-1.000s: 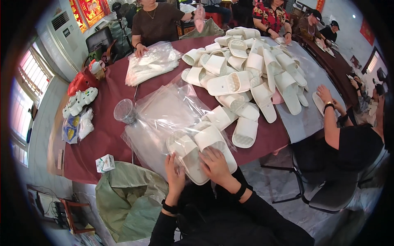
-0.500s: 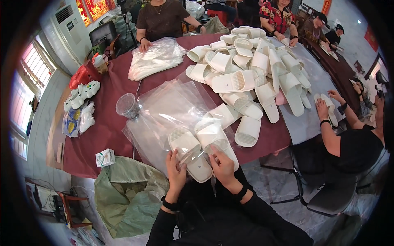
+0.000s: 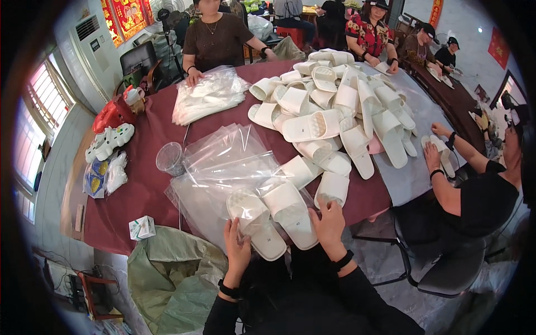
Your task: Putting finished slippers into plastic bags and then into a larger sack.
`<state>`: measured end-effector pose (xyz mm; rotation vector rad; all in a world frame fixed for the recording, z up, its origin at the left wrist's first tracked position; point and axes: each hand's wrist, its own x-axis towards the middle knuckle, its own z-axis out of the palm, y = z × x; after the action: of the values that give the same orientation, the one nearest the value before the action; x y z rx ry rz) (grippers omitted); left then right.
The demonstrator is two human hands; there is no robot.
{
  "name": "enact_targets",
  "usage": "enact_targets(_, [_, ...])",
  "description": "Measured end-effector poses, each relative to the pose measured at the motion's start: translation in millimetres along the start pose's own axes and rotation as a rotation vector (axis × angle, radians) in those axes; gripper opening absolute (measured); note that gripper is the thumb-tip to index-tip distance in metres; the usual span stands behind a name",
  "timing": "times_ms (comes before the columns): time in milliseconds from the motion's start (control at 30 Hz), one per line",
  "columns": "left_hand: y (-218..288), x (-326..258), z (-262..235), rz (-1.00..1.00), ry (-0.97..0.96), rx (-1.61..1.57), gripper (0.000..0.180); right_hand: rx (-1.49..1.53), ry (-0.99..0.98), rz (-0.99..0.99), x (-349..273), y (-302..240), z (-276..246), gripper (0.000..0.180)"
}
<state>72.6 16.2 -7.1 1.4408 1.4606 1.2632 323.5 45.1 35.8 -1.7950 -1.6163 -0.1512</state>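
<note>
A pair of white slippers lies at the table's near edge, under or inside a clear plastic bag (image 3: pixel 262 177); which, I cannot tell. My left hand (image 3: pixel 237 248) holds the outer side of the left slipper (image 3: pixel 258 223), thumb toward its sole. Right of the right slipper (image 3: pixel 290 215), my right hand (image 3: pixel 330 226) has its fingers bunched together at the bag's right edge, close to a loose slipper (image 3: pixel 333 188). What its fingertips pinch is too fine to make out. More flat clear bags (image 3: pixel 223 148) lie spread beyond the pair.
A heap of white slippers (image 3: pixel 312 125) covers the table's right half. A stack of clear bags (image 3: pixel 206 95) lies beneath another person's hand. A round plastic tub (image 3: pixel 172 158) and small box (image 3: pixel 142 228) stand left. A green sack (image 3: pixel 173 279) sits below the edge; co-workers surround the table.
My right hand has left the right slipper's sole and moved right to the bag's edge. The right slipper sits slightly lower and turned. My left hand stays beside the left slipper.
</note>
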Motion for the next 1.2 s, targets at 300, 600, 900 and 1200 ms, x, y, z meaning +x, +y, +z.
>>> enact_targets(300, [-5.6,2.4,-3.6,0.008,-0.016,0.000,0.061,0.167,-0.249,0.051,-5.0,6.9,19.8,0.018])
enact_targets(600, [24.3,17.7,-7.7,-0.072,0.183,-0.369,0.066,1.160,-0.405,0.503,2.3,7.8,9.5,0.022])
enact_targets(900, [62.3,25.0,-47.0,-0.162,0.180,-0.502,0.034,1.333,-0.496,0.470,40.0,-31.7,-30.0,0.023])
enact_targets(1200, [127.1,27.0,-76.1,-0.137,0.066,-0.080,0.016,1.360,-0.637,0.237,69.3,-48.2,-105.7,0.025])
